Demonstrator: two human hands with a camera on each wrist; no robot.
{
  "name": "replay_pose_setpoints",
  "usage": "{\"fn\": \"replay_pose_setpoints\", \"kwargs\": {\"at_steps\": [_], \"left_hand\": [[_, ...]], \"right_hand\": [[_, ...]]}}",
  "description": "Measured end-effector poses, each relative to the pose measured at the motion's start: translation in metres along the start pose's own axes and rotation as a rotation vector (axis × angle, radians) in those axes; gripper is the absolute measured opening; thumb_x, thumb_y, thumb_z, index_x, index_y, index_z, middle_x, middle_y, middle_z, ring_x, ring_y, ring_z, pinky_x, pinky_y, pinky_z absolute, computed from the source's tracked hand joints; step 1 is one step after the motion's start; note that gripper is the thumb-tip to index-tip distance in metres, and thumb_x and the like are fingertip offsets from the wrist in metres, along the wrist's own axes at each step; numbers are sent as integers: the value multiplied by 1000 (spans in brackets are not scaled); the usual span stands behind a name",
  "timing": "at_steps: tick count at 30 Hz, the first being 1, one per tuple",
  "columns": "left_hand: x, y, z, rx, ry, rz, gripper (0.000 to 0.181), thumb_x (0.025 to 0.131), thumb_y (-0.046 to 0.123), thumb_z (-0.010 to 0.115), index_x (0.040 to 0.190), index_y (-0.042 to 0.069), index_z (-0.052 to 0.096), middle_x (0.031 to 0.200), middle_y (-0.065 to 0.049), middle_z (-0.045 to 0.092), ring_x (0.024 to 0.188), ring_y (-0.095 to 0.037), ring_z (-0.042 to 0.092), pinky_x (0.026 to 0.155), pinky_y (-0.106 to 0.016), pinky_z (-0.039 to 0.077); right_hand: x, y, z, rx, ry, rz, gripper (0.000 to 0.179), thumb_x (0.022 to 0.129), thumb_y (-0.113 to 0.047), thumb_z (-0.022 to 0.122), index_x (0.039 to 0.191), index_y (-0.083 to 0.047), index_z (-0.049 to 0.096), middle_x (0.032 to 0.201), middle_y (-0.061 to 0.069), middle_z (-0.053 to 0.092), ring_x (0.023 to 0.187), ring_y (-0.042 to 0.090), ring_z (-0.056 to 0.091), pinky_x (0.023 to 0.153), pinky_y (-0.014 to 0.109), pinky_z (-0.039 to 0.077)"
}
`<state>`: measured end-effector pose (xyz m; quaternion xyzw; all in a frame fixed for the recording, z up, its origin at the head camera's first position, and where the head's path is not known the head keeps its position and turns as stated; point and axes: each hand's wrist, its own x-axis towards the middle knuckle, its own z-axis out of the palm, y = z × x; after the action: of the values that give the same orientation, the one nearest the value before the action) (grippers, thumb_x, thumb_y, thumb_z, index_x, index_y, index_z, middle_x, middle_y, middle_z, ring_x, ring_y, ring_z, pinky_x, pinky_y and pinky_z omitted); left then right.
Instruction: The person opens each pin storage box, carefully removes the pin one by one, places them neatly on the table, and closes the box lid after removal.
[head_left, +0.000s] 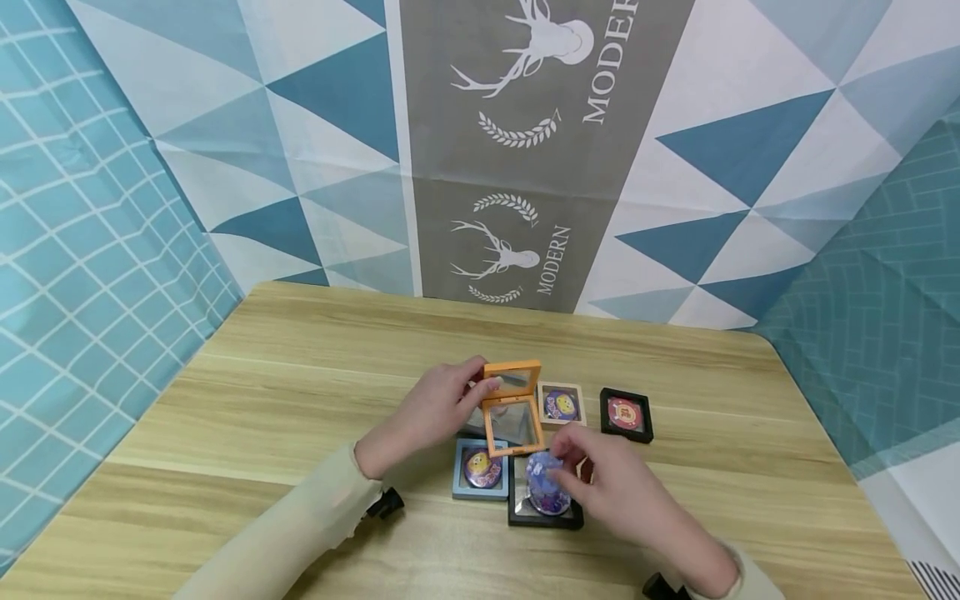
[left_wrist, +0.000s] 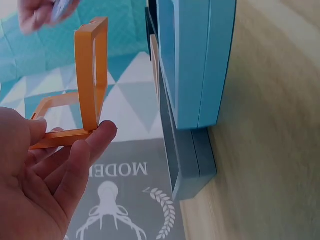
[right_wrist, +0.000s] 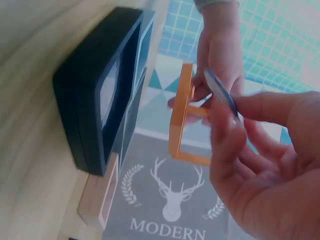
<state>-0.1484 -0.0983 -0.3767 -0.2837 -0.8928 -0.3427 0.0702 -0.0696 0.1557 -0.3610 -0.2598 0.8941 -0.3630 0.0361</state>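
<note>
My left hand (head_left: pixel 423 417) holds an orange display frame (head_left: pixel 513 367) by its hinged side, thumb on one half and fingers behind. In the left wrist view its two halves (left_wrist: pixel 86 75) stand spread apart, above the other frames. My right hand (head_left: pixel 622 479) pinches a round blue-purple badge (head_left: pixel 546 492) between thumb and fingers. The badge (right_wrist: pixel 220 92) appears edge-on in the right wrist view, close beside the orange frame. Below the badge lies a black frame (head_left: pixel 546 522). A light blue frame (head_left: pixel 480 493) with a round badge lies left of it.
A peach frame (head_left: pixel 542 390) with a purple and yellow badge lies behind the right hand. Farther right is a black frame (head_left: pixel 648 433) with a red badge. A grey frame (left_wrist: pixel 197 165) lies behind the light blue one. Patterned cloth (head_left: pixel 345 125) hangs behind the wooden table (head_left: pixel 262 400).
</note>
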Motion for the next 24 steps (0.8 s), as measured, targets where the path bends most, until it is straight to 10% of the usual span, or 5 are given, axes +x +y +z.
{"fn": "replay_pose_setpoints", "kwargs": {"at_steps": [9, 24], "left_hand": [[1, -6, 0, -1, 12, -4, 22, 104, 30, 54, 87, 16, 55, 58, 8, 44, 47, -5, 36, 44, -22, 32], [1, -3, -1, 6, 5, 5, 19, 104, 28, 56, 88, 16, 58, 58, 9, 47, 47, -5, 37, 43, -22, 32]], "right_hand": [[-3, -3, 18, 122, -355, -83, 7, 92, -15, 73, 92, -22, 76, 90, -19, 64, 82, -2, 58, 70, 21, 52], [-6, -7, 40, 30, -523, -59, 19, 96, -27, 69, 111, -18, 74, 100, -20, 65, 88, -6, 57, 78, 21, 52]]}}
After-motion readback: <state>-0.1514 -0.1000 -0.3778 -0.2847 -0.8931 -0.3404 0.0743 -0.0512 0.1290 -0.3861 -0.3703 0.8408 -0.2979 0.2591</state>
